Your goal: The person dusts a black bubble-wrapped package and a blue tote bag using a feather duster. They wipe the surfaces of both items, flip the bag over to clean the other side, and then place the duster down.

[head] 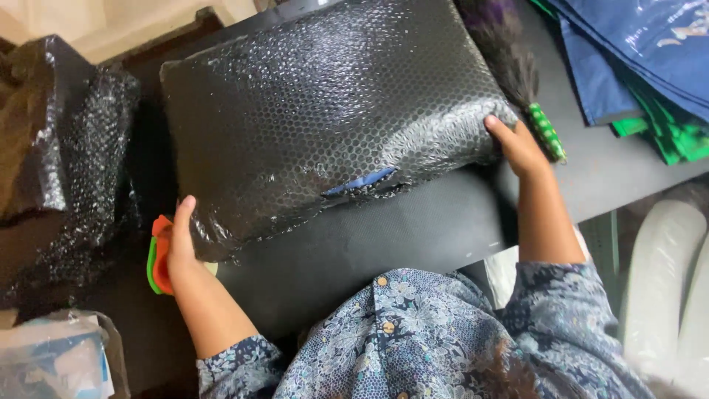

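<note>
Both hands grip the black bubble-wrapped parcel [325, 118] lying mid-tabletop [413, 229], the left hand [179, 247] at its near-left corner, perhaps also touching an orange-green tool [156, 255], the right hand [521, 148] at its near-right corner.

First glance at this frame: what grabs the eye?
The big parcel in black bubble wrap fills the dark table's centre, a blue strip showing through a tear on its near edge. The left hand grips its near-left corner and the right hand its right corner. Blue and green fabric bags lie stacked top right.
</note>
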